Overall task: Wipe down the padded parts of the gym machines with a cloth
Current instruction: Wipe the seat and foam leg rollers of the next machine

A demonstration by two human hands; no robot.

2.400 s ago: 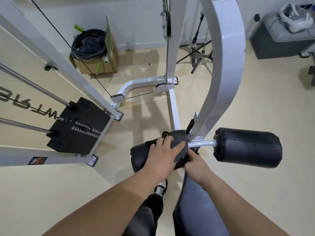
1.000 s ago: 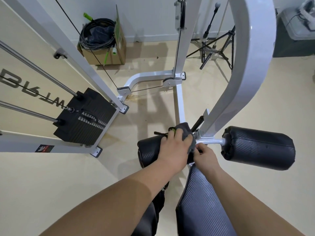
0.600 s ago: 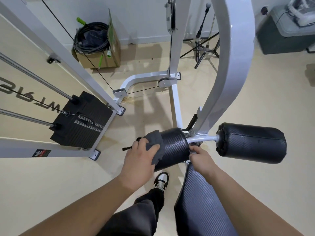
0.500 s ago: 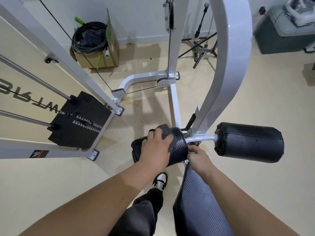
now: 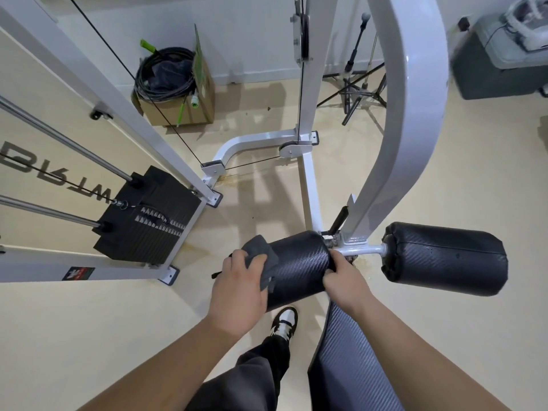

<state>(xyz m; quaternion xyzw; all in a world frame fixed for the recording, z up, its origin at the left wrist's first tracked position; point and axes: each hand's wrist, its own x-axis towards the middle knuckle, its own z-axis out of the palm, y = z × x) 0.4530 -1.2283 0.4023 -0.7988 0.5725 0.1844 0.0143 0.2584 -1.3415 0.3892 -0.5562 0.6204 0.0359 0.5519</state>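
Note:
A black padded roller (image 5: 299,262) sticks out to the left of the white machine post (image 5: 406,114). My left hand (image 5: 240,292) presses a dark grey cloth (image 5: 264,256) over the roller's outer left end. My right hand (image 5: 345,280) grips the roller's inner right end, beside the white axle. A second black roller (image 5: 444,259) juts out to the right, untouched. The padded bench seat (image 5: 353,366) runs toward me below my right arm.
The black weight stack (image 5: 148,215) with its guide rods and cable stands at left inside the white frame. A cardboard box of coiled cables (image 5: 178,93) sits by the wall. A tripod stand (image 5: 358,84) and a grey case (image 5: 498,63) are behind. My shoe (image 5: 286,321) is under the roller.
My left hand has slid the cloth back and forth along the left roller and is now at its outer end, baring most of the pad. My right hand stays at the inner end.

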